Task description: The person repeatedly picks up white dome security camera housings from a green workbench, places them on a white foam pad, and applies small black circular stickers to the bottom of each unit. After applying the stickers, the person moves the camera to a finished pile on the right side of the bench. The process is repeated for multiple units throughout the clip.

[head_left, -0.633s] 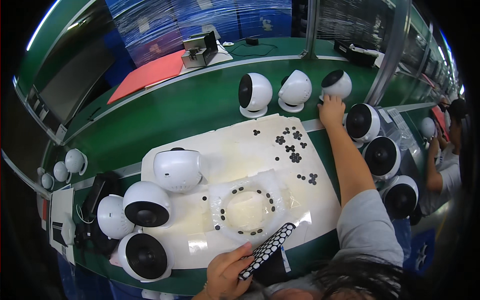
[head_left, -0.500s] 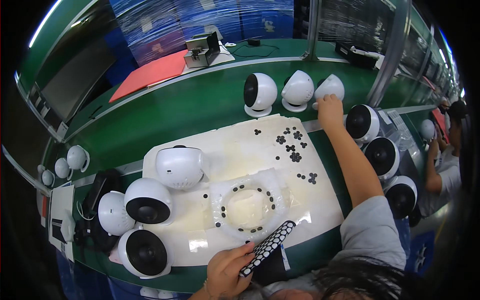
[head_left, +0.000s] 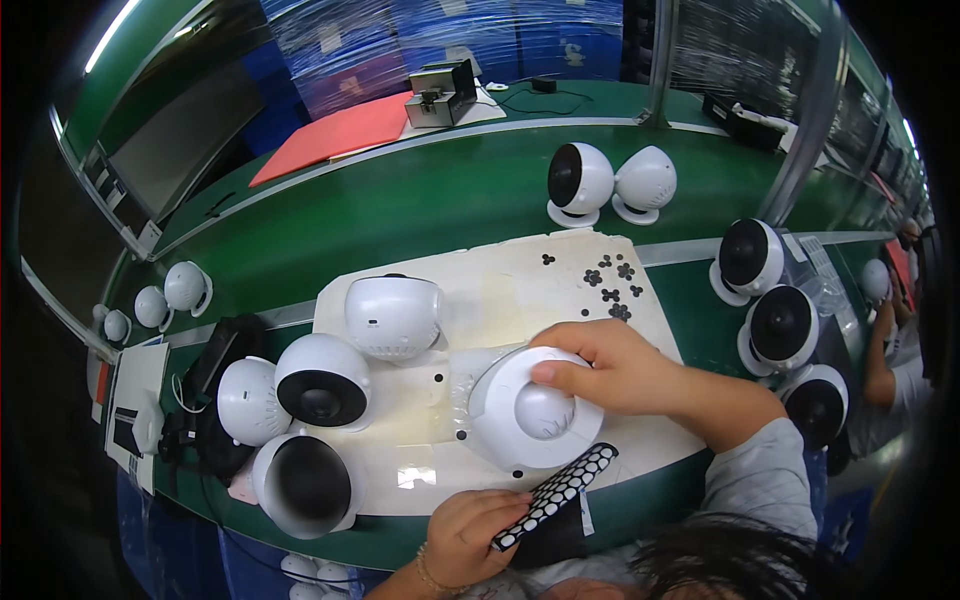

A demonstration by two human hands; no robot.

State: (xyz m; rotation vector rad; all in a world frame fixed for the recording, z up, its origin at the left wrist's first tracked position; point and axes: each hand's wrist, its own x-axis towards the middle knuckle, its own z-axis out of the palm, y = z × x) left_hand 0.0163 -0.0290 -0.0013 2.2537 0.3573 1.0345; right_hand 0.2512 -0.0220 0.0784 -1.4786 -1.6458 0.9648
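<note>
My right hand (head_left: 620,365) grips a white ball-shaped camera (head_left: 490,425) by its round base, which faces up toward me. The camera sits over the clear bubble-wrap ring (head_left: 462,375) on the cream board (head_left: 490,265) and hides most of it. Near the front edge, my left hand (head_left: 475,535) is closed on a black sheet with rows of white dots (head_left: 560,490). That sheet is tilted, its far end close to the camera. Small black round pads (head_left: 517,474) lie around the ring. More pads (head_left: 612,290) are clustered at the board's far right.
Several white cameras (head_left: 322,395) stand left of the board, others (head_left: 780,325) at right. Two (head_left: 580,180) stand on the green bench (head_left: 420,210) behind. A metal box (head_left: 440,95) and red sheet (head_left: 345,135) are further back. A co-worker (head_left: 900,340) is at far right.
My right hand has brought a camera from the back row to the ring and turned its base up. My left hand still holds the dotted sheet. The whole view has shifted slightly.
</note>
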